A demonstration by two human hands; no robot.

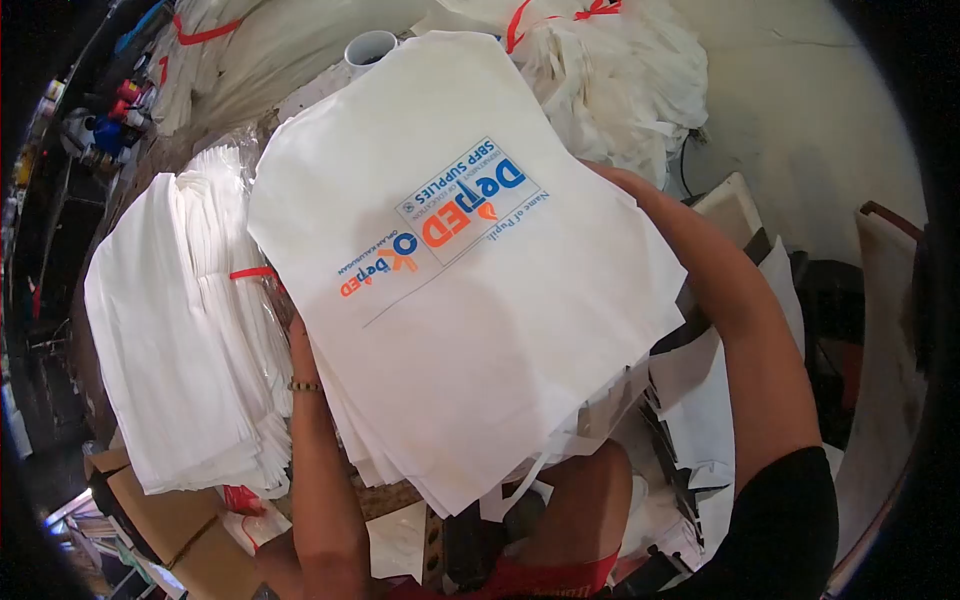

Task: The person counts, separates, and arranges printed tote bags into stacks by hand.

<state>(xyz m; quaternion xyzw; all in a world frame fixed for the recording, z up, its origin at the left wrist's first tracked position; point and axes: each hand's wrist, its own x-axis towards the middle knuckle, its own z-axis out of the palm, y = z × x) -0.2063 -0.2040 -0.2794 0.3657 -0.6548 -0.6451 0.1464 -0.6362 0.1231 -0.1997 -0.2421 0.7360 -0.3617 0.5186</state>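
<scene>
A thick stack of white fabric pieces (pixel 480 330) fills the middle, tilted, its top piece printed in blue and orange with "DepED" and "SBFP SUPPLIES". The print reads upside down from here. Both arms reach around the stack, one on each side. My left hand (pixel 297 328) is at its left edge, beside a beaded bracelet on the wrist; the fingers are mostly hidden. My right hand (pixel 606 174) goes under the upper right edge, fingers out of sight. The stack appears held between the two hands.
On the left lies a red-tied bundle of white fabric (pixel 185 340). A white cup (pixel 370 48) stands behind the stack, near more tied bundles (pixel 620 80). A cardboard box (pixel 185 520) is at lower left. Bottles (pixel 110 130) crowd the far left; white sheets (pixel 700 390) lie at right.
</scene>
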